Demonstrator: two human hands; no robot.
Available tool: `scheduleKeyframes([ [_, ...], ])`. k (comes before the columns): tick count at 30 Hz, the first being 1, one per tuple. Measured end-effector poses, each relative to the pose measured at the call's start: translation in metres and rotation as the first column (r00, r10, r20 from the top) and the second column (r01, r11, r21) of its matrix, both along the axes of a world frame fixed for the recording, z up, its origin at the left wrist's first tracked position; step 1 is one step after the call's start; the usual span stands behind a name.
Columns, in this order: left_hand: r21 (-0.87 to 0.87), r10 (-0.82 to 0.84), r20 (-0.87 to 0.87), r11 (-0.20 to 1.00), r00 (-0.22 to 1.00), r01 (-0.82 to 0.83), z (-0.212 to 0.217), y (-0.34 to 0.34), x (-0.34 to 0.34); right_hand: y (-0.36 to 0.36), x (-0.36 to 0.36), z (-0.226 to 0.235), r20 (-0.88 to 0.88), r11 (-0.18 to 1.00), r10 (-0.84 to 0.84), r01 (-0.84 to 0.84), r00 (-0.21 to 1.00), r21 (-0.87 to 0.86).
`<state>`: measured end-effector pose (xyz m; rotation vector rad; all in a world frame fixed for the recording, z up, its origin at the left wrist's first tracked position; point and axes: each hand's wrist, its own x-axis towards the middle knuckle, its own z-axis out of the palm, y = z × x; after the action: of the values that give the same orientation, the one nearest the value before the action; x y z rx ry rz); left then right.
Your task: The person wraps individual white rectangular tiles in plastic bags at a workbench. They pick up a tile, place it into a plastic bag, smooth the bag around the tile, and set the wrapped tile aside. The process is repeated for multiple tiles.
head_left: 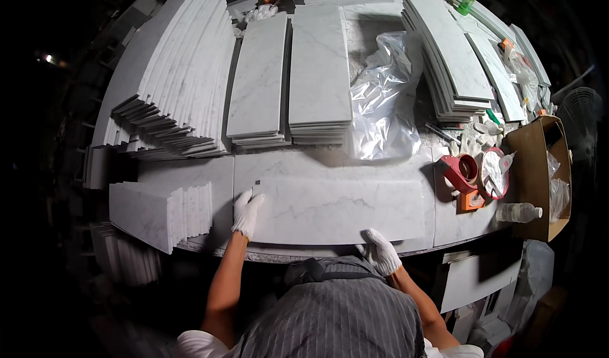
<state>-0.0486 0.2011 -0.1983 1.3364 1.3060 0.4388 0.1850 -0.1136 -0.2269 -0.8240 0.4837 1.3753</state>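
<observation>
A long white marble slab (pixel 336 209) with grey veining lies crosswise in front of me, over the pale marble work surface (pixel 285 164). Both my hands wear white knit gloves. My left hand (pixel 248 213) grips the slab's left end, its fingers pointing away from me. A small dark square piece (pixel 257 182) lies just beyond those fingertips. At the near edge, right of the middle, my right hand (pixel 382 253) is closed on the slab, part of its fingers hidden from view.
Leaning slabs (pixel 171 72) fill the far left; flat stacks (pixel 320 72) stand behind. Crumpled clear plastic (pixel 387 98) lies between stacks. Rightward are a red tape dispenser (pixel 460 171), round mirror-like disc (pixel 495 174), clear bottle (pixel 519 213) and cardboard box (pixel 530 168). Shorter pieces (pixel 143 209) stand at left.
</observation>
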Motion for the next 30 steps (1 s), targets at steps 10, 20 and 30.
scheduleKeyframes([
  [10, 0.473, 0.01, -0.567, 0.823, 0.824, 0.315, -0.013, 0.001, 0.021, 0.016, -0.008, -0.002, -0.119, 0.99, -0.109, 0.118, 0.987, 0.075],
  [20, 0.478, 0.063, -0.557, 0.839, 0.828, 0.258, -0.038, -0.01, 0.019, -0.008, 0.041, 0.059, 0.228, 0.845, 0.527, -0.475, 0.819, -0.247],
  [30, 0.374, 0.066, -0.636, 0.898, 0.769, 0.233, -0.024, -0.015, 0.027, -0.042, 0.086, -0.014, 0.551, 0.558, 0.823, 0.373, -0.137, -0.741],
])
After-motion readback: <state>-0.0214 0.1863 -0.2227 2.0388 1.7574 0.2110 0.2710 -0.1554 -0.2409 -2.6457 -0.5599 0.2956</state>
